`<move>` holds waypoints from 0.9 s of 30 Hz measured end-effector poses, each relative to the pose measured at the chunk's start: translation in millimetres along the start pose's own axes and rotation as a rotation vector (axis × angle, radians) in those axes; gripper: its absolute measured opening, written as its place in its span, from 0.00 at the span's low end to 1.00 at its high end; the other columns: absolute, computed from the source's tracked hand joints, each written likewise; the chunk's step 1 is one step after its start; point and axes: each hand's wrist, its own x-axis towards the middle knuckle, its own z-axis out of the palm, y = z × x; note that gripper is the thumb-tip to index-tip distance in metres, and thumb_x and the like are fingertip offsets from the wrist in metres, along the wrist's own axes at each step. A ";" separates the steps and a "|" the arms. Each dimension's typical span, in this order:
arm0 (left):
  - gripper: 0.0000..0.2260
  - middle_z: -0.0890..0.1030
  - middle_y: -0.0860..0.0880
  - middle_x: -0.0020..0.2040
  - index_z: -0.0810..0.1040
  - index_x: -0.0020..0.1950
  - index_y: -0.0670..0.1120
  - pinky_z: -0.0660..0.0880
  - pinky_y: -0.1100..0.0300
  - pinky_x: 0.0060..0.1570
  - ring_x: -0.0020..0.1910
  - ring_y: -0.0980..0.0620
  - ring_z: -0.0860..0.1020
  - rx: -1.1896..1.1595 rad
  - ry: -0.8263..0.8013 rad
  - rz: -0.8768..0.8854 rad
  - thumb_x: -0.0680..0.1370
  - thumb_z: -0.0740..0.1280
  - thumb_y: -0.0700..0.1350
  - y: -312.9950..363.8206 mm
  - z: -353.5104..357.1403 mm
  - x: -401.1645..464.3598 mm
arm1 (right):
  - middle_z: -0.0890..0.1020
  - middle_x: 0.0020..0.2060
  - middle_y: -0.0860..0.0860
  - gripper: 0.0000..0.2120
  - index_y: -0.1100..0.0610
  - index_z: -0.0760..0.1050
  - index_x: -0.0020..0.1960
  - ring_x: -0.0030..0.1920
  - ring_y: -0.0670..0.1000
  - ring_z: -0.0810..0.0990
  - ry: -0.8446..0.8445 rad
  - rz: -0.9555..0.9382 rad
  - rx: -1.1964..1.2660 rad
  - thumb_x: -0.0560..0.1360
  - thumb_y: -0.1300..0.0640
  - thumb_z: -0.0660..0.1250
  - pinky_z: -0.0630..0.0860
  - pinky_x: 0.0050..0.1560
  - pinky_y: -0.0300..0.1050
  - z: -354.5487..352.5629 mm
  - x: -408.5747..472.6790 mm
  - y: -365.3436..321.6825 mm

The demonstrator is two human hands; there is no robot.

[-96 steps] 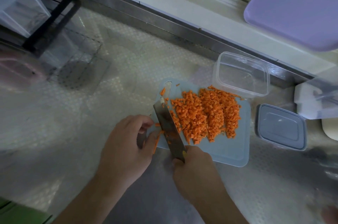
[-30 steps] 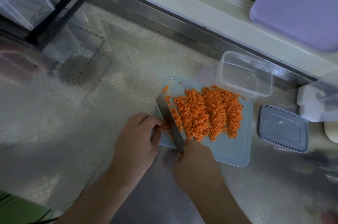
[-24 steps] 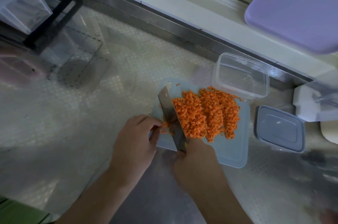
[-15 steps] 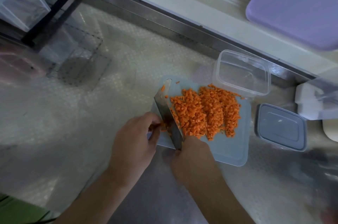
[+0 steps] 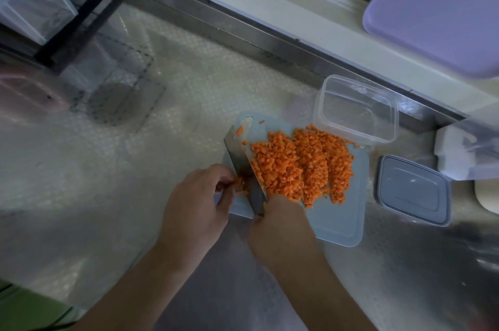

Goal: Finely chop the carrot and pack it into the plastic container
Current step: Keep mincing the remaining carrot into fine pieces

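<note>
Both hands work at the near left corner of the board: the left hand curls its fingers to pinch the last carrot bit, while the right hand grips the knife, blade angled toward the far left corner. Diced carrot covers the board's far half, touching the open container at the far right corner.

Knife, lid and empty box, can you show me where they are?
knife [image 5: 239, 159], head view, on the flat of the blade.
lid [image 5: 411, 190], head view, on its middle panel.
empty box [image 5: 357, 109], head view, on its clear bottom.
</note>
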 end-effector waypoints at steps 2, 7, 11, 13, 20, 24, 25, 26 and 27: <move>0.09 0.83 0.59 0.43 0.82 0.49 0.51 0.80 0.54 0.40 0.42 0.57 0.80 -0.022 0.015 -0.016 0.75 0.77 0.39 0.9 1.0 0.3 | 0.68 0.39 0.44 0.08 0.50 0.65 0.45 0.39 0.47 0.69 0.031 -0.025 0.045 0.78 0.57 0.64 0.63 0.33 0.40 -3.1 -1.2 0.6; 0.08 0.82 0.60 0.43 0.81 0.48 0.52 0.79 0.56 0.41 0.43 0.57 0.80 -0.041 0.057 -0.064 0.76 0.78 0.42 0.2 3.7 -1.5 | 0.69 0.38 0.45 0.12 0.49 0.63 0.40 0.36 0.45 0.68 0.007 -0.041 0.050 0.78 0.57 0.64 0.67 0.34 0.40 0.2 -1.1 1.4; 0.07 0.82 0.59 0.43 0.82 0.50 0.52 0.81 0.52 0.41 0.43 0.57 0.80 -0.022 0.045 -0.044 0.76 0.77 0.43 -0.6 1.2 -4.6 | 0.68 0.39 0.46 0.16 0.48 0.59 0.39 0.38 0.47 0.70 -0.067 0.007 -0.004 0.78 0.57 0.64 0.68 0.36 0.42 3.9 1.6 0.8; 0.07 0.83 0.59 0.44 0.83 0.50 0.52 0.82 0.52 0.42 0.43 0.57 0.81 -0.021 0.037 -0.038 0.76 0.77 0.42 -1.3 0.6 -5.1 | 0.67 0.38 0.46 0.16 0.49 0.58 0.38 0.36 0.45 0.67 -0.060 0.010 0.001 0.78 0.57 0.63 0.64 0.31 0.40 0.2 1.1 -0.7; 0.08 0.82 0.60 0.44 0.82 0.49 0.52 0.81 0.55 0.42 0.43 0.58 0.80 -0.044 0.073 -0.034 0.76 0.77 0.41 0.7 3.8 -5.3 | 0.67 0.39 0.45 0.10 0.50 0.64 0.43 0.38 0.46 0.68 0.031 -0.045 0.046 0.80 0.55 0.63 0.64 0.34 0.42 -7.9 -4.7 0.2; 0.09 0.83 0.59 0.44 0.82 0.49 0.52 0.81 0.54 0.42 0.43 0.58 0.81 -0.074 0.093 -0.047 0.76 0.78 0.41 -2.2 5.8 -8.0 | 0.67 0.38 0.45 0.11 0.50 0.63 0.42 0.36 0.46 0.67 -0.001 -0.041 0.033 0.79 0.57 0.63 0.63 0.31 0.40 -2.6 -5.3 0.0; 0.09 0.83 0.59 0.45 0.82 0.50 0.52 0.81 0.55 0.42 0.42 0.58 0.81 -0.079 0.098 -0.053 0.76 0.78 0.41 -2.7 6.0 -8.9 | 0.67 0.38 0.45 0.09 0.51 0.64 0.44 0.38 0.48 0.69 -0.020 -0.026 0.031 0.79 0.57 0.63 0.64 0.32 0.41 -1.1 -5.5 -0.5; 0.09 0.83 0.59 0.45 0.82 0.50 0.52 0.81 0.55 0.43 0.42 0.58 0.81 -0.081 0.101 -0.055 0.76 0.78 0.41 -3.4 6.3 -9.6 | 0.66 0.38 0.45 0.09 0.51 0.63 0.45 0.40 0.50 0.70 -0.038 -0.007 0.029 0.79 0.57 0.63 0.64 0.32 0.41 0.6 -5.4 -0.5; 0.09 0.83 0.59 0.45 0.82 0.50 0.52 0.81 0.55 0.43 0.43 0.58 0.81 -0.080 0.101 -0.055 0.76 0.78 0.41 -4.2 6.9 -10.0 | 0.67 0.38 0.46 0.09 0.50 0.63 0.44 0.41 0.50 0.71 -0.050 0.011 0.027 0.79 0.57 0.63 0.65 0.33 0.41 1.9 -5.2 -0.8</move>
